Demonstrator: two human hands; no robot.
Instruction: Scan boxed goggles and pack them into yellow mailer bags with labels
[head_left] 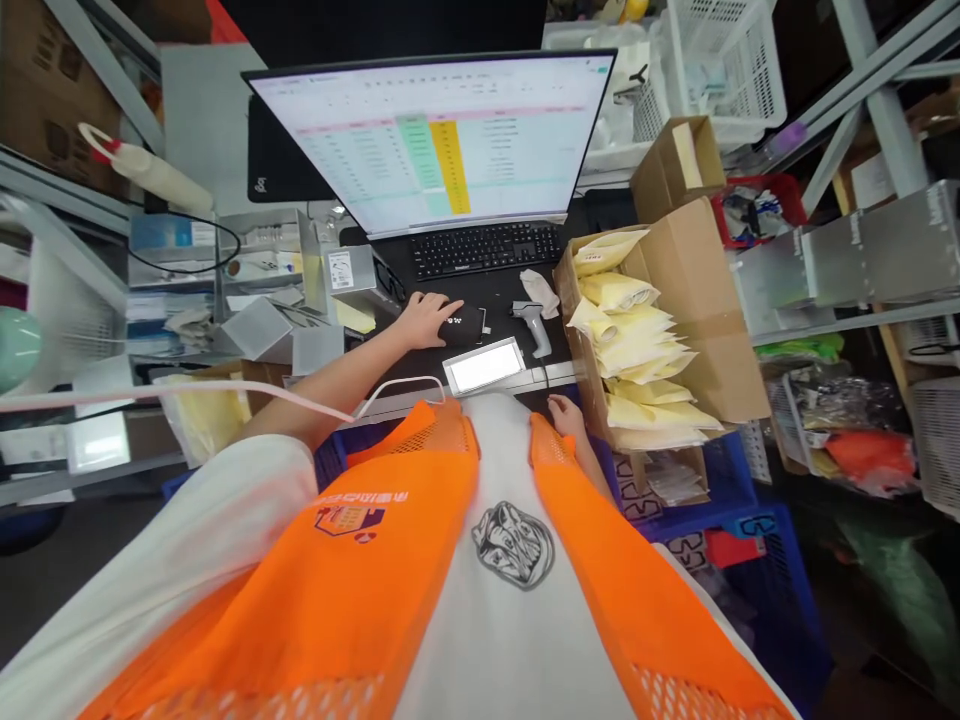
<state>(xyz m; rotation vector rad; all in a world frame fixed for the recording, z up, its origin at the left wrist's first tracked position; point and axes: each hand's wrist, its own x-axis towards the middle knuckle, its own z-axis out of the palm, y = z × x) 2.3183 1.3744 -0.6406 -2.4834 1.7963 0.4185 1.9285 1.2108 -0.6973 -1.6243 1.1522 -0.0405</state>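
My left hand [426, 321] lies over the left end of a flat black packet [466, 326] with small white print, thumb spread across it and fingers apart. What is under the palm is hidden. My right hand [567, 414] is at the desk's front edge, its fingers loosely curled with nothing visible in them. Between the hands lies a white-faced rectangular device [484, 367] with a bright surface. A grey handheld barcode scanner [532, 328] rests ahead of my right hand, its cord running down towards the edge. Beside it is a crumpled pale wrapper [540, 292].
A monitor [442, 140] showing a spreadsheet stands behind a black keyboard [486, 250]. On the right, an open cardboard box [705, 300] holds several yellow padded envelopes [637, 340]. Grey boxes [352, 275] and filled trays line the left. A white cable [225, 388] crosses near my left forearm.
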